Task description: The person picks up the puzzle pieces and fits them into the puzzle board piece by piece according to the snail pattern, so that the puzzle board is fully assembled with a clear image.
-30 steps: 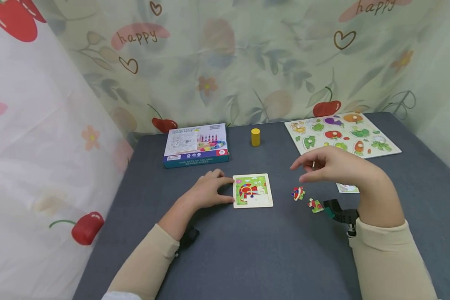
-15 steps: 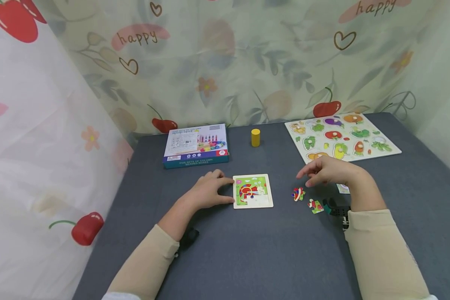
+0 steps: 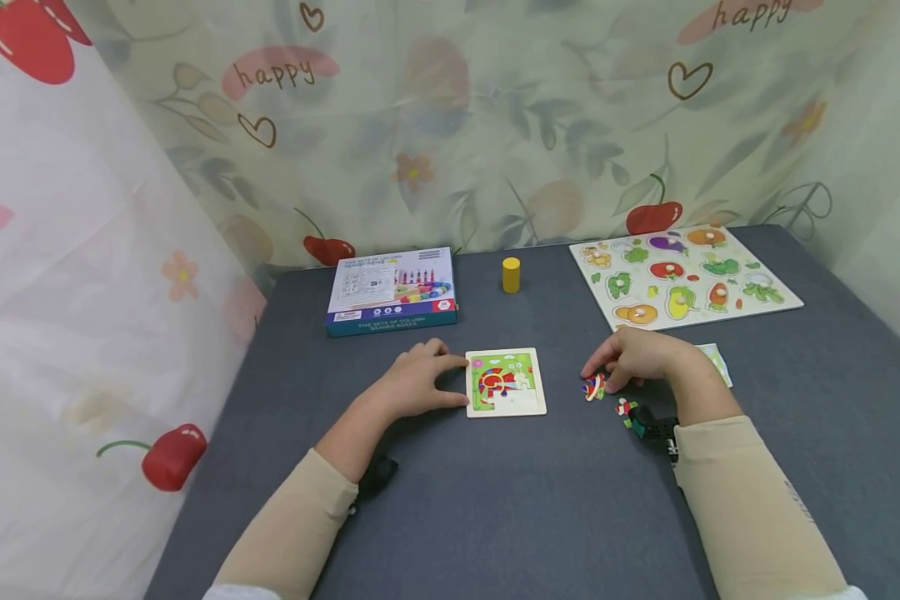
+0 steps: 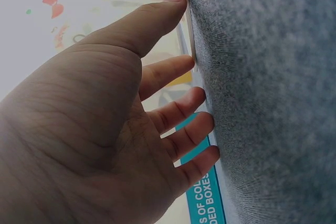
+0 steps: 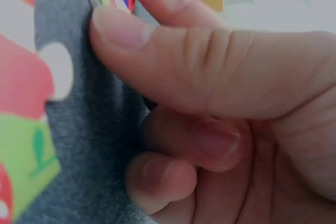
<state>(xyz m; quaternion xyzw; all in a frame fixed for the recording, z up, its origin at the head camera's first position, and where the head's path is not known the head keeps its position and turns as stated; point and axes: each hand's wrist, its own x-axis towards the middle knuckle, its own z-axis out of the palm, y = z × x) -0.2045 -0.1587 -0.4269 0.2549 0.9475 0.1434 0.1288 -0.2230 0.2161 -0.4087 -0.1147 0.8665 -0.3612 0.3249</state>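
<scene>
A small square jigsaw board (image 3: 520, 408) with a partly filled picture lies flat on the grey table. My left hand (image 3: 418, 382) rests at its left edge, thumb and index fingertips touching the frame, the other fingers loosely spread. Right of the board, my right hand (image 3: 641, 362) pinches a red, white and blue jigsaw piece (image 3: 593, 387) between thumb and index finger, low at the tabletop. In the right wrist view the thumb lies along that piece's edge, and the remaining fingers are curled. A second, red and green jigsaw piece (image 3: 627, 410) lies nearer, partly hidden by the wrist camera.
Behind stand a flat boxed set (image 3: 392, 292) and a yellow cylinder (image 3: 511, 275). A vegetable peg-puzzle board (image 3: 686, 275) lies at the back right. Beyond my right wrist a pale printed card (image 3: 717, 363) is partly covered. Patterned curtains border the table (image 3: 487, 517).
My right hand has come down and leftward onto the red, white and blue jigsaw piece and taken hold of it. The left hand has stayed at the board.
</scene>
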